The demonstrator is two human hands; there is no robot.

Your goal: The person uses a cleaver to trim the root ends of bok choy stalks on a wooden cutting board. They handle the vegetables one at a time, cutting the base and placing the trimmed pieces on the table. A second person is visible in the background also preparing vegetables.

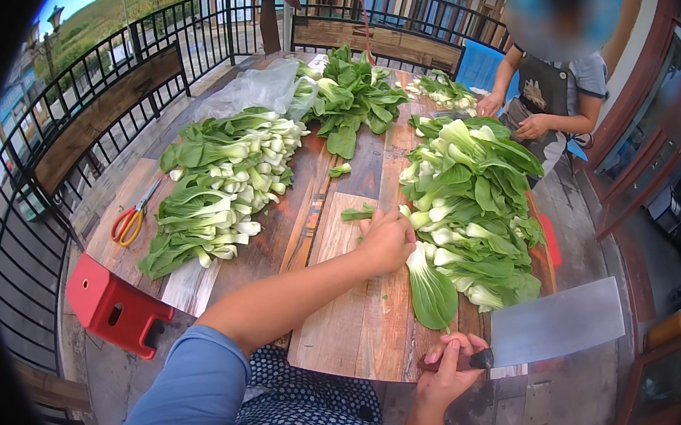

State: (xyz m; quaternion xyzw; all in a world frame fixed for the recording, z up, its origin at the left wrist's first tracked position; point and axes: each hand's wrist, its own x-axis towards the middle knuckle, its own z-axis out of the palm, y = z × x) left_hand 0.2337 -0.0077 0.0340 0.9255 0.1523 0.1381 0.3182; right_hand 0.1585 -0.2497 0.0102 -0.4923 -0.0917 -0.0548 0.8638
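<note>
Over the board-like end of the wooden table, my left hand is closed, fingers curled under; what they hold, if anything, is hidden. A loose green leaf piece lies by its fingertips. Against the hand's right side is the pale base of a bok choy, its leaf pointing toward me. At the near table edge my right hand grips the dark handle of a cleaver, whose broad blade extends rightward. Its thumb and fingers come close to that bok choy's leaf tip. A large bok choy heap lies right of my left hand.
More bok choy lies in rows at left, beside orange-handled scissors. Farther back are a leafy pile and a clear plastic bag. A red stool stands left. Another person works at the table's far right.
</note>
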